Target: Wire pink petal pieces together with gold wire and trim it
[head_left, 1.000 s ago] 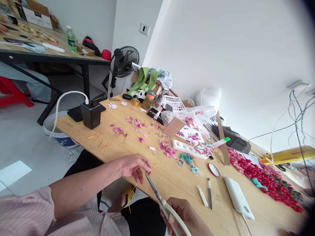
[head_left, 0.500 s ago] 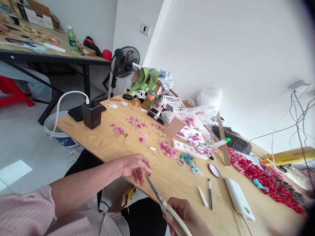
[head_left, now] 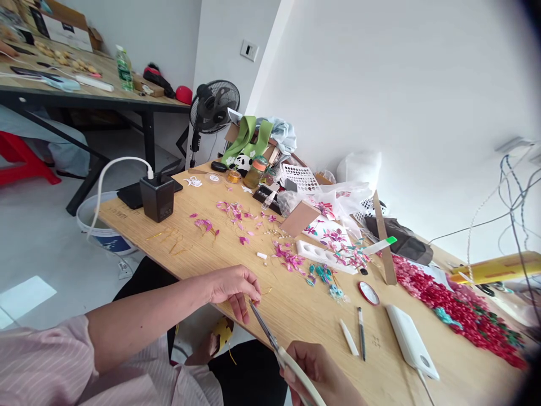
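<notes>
My left hand is over the table's front edge, thumb and fingers pinched on a thin gold wire. A short end of that wire sticks out to the right of the fingertips. My right hand grips white-handled scissors. Their metal blades point up and left, with the tips right beside my left fingertips and looking nearly closed. Below, a length of gold wire shows above my dark-clothed leg. Whether it still joins the wire in my fingers cannot be made out.
On the wooden table lie pink petal pieces, loose gold wires, teal pieces, a pen, a white tube and a white device. A black charger block stands left. Red flowers lie right.
The long wire tail that hung from my left fingers has dropped; only a lower piece shows, slightly to the right. My left fingers have closed in a little. The scissors have barely moved.
</notes>
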Demonstrator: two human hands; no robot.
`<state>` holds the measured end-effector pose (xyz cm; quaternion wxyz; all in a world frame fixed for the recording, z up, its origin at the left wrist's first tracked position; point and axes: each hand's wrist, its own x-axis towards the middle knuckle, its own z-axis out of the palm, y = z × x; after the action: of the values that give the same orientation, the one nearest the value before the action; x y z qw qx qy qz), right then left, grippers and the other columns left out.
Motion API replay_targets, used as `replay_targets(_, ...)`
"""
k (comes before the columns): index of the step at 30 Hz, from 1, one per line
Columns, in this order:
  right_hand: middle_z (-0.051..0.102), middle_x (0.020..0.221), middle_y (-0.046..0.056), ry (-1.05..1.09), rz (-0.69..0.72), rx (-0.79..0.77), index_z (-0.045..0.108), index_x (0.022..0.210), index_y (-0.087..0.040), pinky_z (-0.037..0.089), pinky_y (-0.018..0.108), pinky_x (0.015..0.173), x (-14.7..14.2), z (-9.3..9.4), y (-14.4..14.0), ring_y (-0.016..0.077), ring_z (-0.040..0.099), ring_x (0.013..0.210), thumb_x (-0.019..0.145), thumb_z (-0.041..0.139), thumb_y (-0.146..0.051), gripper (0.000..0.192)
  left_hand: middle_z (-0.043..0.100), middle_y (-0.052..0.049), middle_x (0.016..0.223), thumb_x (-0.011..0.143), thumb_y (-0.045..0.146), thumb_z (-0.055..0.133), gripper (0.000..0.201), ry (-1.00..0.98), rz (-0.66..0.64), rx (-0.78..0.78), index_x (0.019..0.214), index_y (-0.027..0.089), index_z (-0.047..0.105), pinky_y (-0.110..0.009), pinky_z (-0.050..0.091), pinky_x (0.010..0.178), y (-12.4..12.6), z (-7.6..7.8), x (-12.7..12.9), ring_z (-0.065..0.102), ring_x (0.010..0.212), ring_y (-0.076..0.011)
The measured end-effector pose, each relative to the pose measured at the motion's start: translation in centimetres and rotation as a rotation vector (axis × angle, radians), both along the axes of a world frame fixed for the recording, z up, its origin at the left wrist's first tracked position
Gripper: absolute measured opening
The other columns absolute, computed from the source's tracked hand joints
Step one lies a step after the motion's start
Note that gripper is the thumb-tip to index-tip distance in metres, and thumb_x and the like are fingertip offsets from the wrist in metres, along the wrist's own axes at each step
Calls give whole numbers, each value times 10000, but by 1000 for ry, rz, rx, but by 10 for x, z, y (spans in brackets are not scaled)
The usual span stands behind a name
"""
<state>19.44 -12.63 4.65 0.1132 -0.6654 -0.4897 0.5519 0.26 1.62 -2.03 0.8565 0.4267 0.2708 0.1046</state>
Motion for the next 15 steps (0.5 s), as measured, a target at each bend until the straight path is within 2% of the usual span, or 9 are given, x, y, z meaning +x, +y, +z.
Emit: replay_targets(15,514,511,-52,-29,-28,-2,495,678,-192,286,193,440,-3,2,0,54,442,424,696,646,-534,374,647,-13,675,519,263,775,291,27,-16,29,699,131,588,-240,488,414,-3,0,8,663,444,-195)
